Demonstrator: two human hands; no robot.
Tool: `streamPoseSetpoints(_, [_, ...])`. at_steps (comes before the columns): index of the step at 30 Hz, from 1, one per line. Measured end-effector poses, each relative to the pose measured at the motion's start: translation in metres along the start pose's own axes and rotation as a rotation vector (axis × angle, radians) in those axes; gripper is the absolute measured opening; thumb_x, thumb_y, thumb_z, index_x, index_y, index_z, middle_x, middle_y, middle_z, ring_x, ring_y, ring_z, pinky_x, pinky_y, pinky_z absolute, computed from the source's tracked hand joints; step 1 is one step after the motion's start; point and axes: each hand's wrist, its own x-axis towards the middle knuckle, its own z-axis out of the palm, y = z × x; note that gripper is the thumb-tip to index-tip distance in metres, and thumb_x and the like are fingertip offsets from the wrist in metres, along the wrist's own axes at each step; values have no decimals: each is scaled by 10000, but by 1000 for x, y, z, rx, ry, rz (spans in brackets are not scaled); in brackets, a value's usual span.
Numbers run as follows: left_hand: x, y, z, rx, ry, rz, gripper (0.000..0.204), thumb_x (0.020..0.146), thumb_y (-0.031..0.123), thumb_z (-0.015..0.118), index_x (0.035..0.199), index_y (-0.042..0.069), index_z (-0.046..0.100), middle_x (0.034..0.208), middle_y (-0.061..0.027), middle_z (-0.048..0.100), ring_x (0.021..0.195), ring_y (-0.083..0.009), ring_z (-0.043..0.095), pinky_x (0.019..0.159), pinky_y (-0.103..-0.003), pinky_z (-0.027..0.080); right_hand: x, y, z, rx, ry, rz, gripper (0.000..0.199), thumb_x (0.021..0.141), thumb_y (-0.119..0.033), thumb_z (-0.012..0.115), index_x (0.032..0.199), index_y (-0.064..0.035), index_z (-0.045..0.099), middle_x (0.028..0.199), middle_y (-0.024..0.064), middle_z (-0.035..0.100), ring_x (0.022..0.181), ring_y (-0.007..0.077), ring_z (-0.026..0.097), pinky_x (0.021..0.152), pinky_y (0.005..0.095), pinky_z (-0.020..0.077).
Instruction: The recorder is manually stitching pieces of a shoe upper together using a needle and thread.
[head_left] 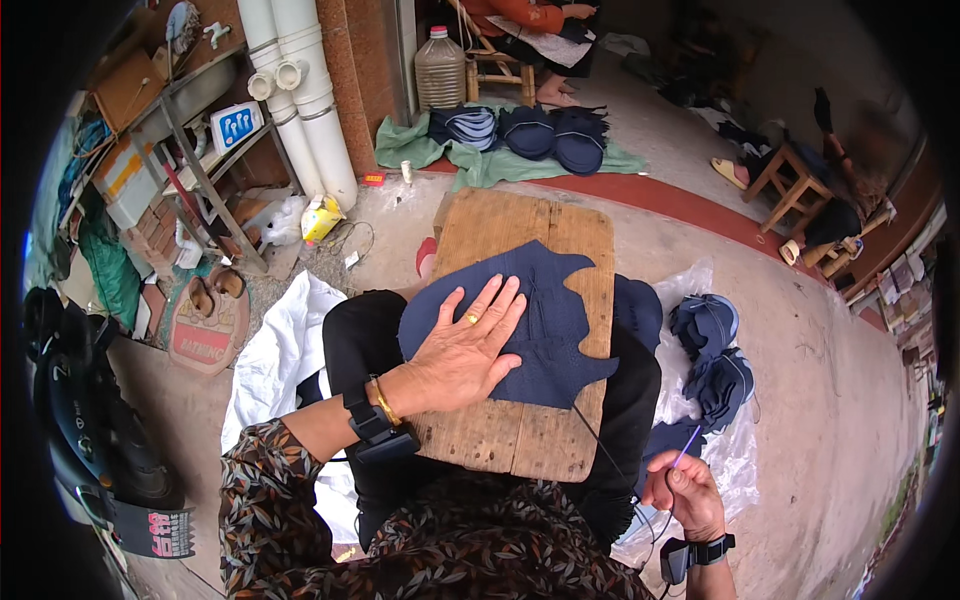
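The right hand (691, 497), off the worktop's (560, 440) near right corner, pinches a slim purple tool (686, 447) between its fingers. Dark thread (597, 437) reaches the navy cloth (556, 345) mid-worktop, under the left hand's (466, 350) flat, loosely spread fingers. Sewing seems begun; the right-edge notches look unjoined. Navy bundles (527, 135) lie beyond the far edge.
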Motion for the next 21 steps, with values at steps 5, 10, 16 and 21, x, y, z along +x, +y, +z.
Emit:
streamPoseSetpoints(5, [-1,0,2,-1,19,3,720,1033,322,501,1598,-1,194,1692,-187,121,1575,-328,108,1205,-589,118,-46,22,-30,70,84,65,440,1016,-297,621,1252,73,595,604,36,495,588,185,562,629,316,495])
streamPoseSetpoints(10, [0,-1,3,14,26,9,717,1035,323,498,1597,-6,197,1690,-191,128,1572,-334,117,1202,-591,121,-70,26,-55,59,221,51,440,1004,-320,643,1251,41,601,588,6,426,574,176,543,489,266,390])
streamPoseSetpoints(16, [-1,-2,4,30,31,18,717,1035,314,497,1599,-4,189,1691,-197,120,1572,-336,113,1197,-592,133,-59,7,-23,-212,306,26,444,996,-347,662,1244,12,580,619,19,525,592,158,585,525,242,418])
streamPoseSetpoints(21, [1,-2,5,21,11,13,707,1036,301,498,1605,14,190,1694,-190,113,1574,-333,103,1205,-583,114,-8,-12,18,-418,180,-30,331,1070,-327,536,1078,-10,629,848,90,721,711,131,688,573,224,487])
